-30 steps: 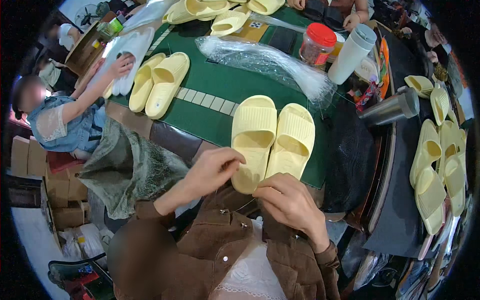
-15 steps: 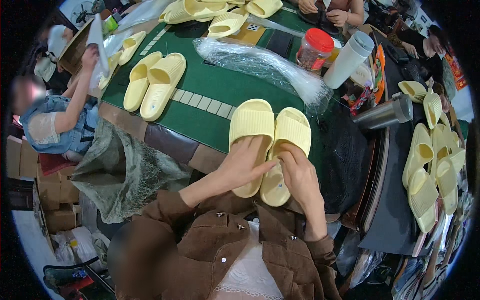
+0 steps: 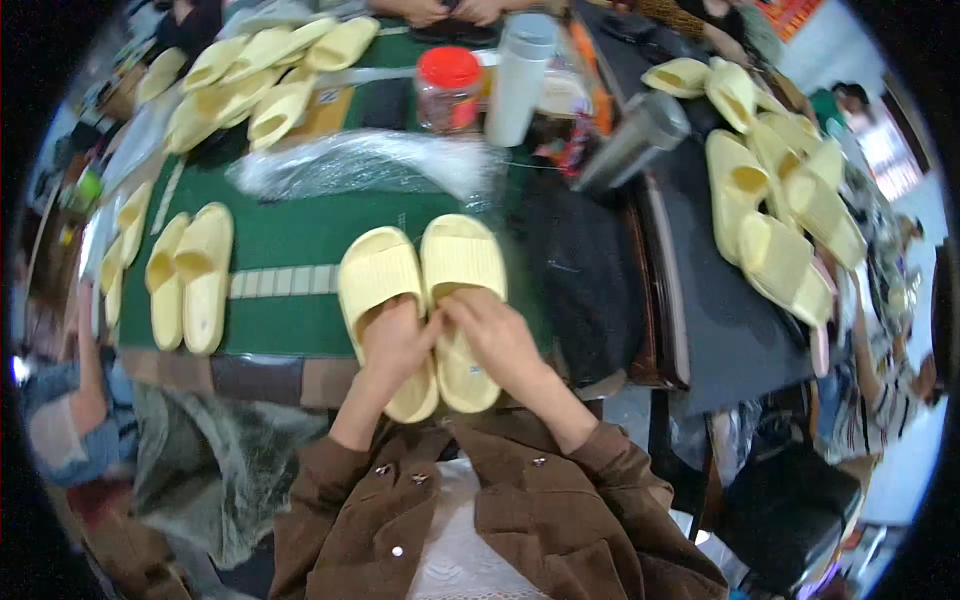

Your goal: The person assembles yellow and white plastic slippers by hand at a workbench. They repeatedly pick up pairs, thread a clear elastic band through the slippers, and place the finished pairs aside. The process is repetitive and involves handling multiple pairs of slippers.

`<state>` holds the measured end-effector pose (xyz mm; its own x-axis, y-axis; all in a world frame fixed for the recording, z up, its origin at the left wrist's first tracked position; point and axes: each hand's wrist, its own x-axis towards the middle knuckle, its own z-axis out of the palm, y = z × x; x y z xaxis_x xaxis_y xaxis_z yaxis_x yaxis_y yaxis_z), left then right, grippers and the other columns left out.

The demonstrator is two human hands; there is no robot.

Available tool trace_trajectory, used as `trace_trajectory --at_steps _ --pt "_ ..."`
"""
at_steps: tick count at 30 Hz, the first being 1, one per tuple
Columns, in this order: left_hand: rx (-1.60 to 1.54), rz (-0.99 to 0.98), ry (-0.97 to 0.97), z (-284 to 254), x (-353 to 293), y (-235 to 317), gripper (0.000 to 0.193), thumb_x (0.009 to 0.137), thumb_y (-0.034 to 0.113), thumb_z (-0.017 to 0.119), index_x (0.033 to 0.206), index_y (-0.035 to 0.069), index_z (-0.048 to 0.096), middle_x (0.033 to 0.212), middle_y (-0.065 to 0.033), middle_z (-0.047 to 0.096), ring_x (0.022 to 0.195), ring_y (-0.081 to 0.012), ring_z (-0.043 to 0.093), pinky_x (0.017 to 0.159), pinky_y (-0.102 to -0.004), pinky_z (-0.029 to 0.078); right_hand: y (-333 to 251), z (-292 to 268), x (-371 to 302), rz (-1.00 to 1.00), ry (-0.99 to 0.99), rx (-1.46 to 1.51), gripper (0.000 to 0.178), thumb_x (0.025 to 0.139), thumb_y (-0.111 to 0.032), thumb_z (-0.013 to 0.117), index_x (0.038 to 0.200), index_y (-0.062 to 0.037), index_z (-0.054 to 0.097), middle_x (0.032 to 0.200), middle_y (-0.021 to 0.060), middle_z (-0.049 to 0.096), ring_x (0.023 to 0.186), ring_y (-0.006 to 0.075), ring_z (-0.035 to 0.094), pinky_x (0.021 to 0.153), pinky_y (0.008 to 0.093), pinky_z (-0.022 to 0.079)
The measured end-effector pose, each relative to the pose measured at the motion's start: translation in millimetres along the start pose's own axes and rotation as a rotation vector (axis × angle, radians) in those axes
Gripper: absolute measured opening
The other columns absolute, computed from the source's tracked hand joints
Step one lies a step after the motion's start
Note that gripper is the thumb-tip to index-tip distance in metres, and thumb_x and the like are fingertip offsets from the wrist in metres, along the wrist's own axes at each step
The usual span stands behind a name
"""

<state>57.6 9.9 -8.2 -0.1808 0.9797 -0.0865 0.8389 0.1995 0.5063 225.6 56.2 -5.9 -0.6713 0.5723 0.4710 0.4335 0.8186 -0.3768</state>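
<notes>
A pair of pale yellow slide slippers lies side by side at the near table edge, toes pointing away from me. The left slide slipper [image 3: 380, 275] has a ribbed strap, and the fingers of my left hand [image 3: 396, 343] reach in under it, hiding their tips. My right hand [image 3: 497, 338] grips the right slide slipper [image 3: 464, 260] at the strap's near edge, with fingertips tucked inside. The thumb side of my left hand comes close to the right hand between the two slippers. A small mark shows on the right slipper's heel.
Another slipper pair [image 3: 204, 280] stands left on the green table [image 3: 280, 320]. Behind are a slipper heap [image 3: 250, 80], clear plastic bags [image 3: 370, 165], a red-lidded jar [image 3: 448, 90], a white bottle [image 3: 520, 80] and a steel flask [image 3: 640, 140]. More slippers [image 3: 740, 185] lie right. Other people sit around.
The view has swung to the right, so the table and its things appear farther left. Both hands stay at the same slipper pair, my left fingers still under the strap.
</notes>
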Motion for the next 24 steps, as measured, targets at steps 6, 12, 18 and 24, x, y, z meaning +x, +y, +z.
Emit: trace_trajectory --at_steps 6,12,18,24 --pt "-0.17 0.047 0.124 -2 -2 0 0.047 0.089 0.039 0.063 0.1 -0.006 0.058 0.091 -0.0252 0.064 0.083 -0.0415 0.063 0.071 -0.0498 0.049 -9 -22 0 0.014 0.018 -0.07 0.032 0.073 -0.003 0.062 0.105 -0.0008 0.061 0.093 0.0112 0.063 0.088 0.0269 0.064 0.074 0.0368 0.054" --pt "-0.286 0.065 0.156 -1 0 -5 0.055 0.089 0.04 0.065 0.108 -0.011 0.056 0.094 -0.0312 0.063 0.089 -0.0469 0.061 0.08 -0.0484 0.048 -4 -105 -12 0.248 0.279 0.042 0.027 0.083 -0.001 0.058 0.109 -0.0048 0.062 0.091 0.0137 0.067 0.075 0.0307 0.066 0.065 0.0403 0.053" --pt "-0.271 0.108 0.142 -4 -2 -4 0.057 0.089 0.043 0.063 0.104 -0.011 0.057 0.091 -0.0294 0.064 0.085 -0.0447 0.063 0.076 -0.049 0.049 61 -226 -56 0.586 0.868 -0.307 0.025 0.098 -0.01 0.047 0.116 0.0021 0.06 0.085 0.0067 0.059 0.072 0.0142 0.054 0.068 0.0282 0.045" --pt "-0.129 -0.01 -0.027 -5 1 -2 0.05 0.091 0.046 0.055 0.088 -0.005 0.059 0.087 -0.0266 0.064 0.078 -0.0403 0.064 0.07 -0.0488 0.051 168 -302 -141 0.612 0.73 -0.912 0.033 0.099 -0.023 0.056 0.121 0.002 0.057 0.117 0.0216 0.06 0.111 0.0332 0.056 0.098 0.0411 0.042"
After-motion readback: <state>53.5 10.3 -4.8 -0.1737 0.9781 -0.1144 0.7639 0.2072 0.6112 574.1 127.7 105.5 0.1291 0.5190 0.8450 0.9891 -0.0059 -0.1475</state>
